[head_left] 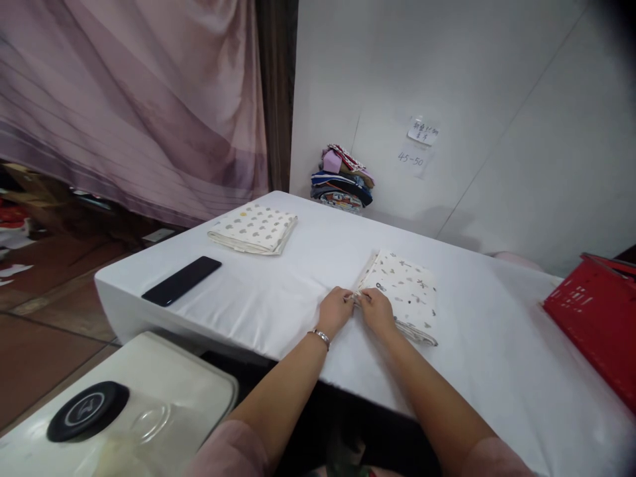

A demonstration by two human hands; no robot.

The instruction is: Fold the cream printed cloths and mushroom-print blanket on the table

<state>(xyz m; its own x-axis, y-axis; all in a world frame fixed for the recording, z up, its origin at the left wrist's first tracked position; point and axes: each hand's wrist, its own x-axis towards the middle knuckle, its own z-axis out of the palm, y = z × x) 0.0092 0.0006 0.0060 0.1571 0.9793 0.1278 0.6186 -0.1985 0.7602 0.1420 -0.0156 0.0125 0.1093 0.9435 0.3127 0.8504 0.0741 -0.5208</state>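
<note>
A folded white cloth with small grey and dark prints lies on the white-covered table. At its near left corner my left hand and my right hand meet. Both pinch the cloth's corner edge between thumb and fingers, and the fingertips almost touch. My right forearm passes beside the cloth's near edge. Farther left on the table rests a second folded cloth, cream with grey mushroom-like prints, untouched.
A black phone lies near the table's left edge. Folded clothes are stacked by the wall. At the right stands a red plastic basket. A pale surface with a black round lid is at lower left. A pink curtain hangs behind.
</note>
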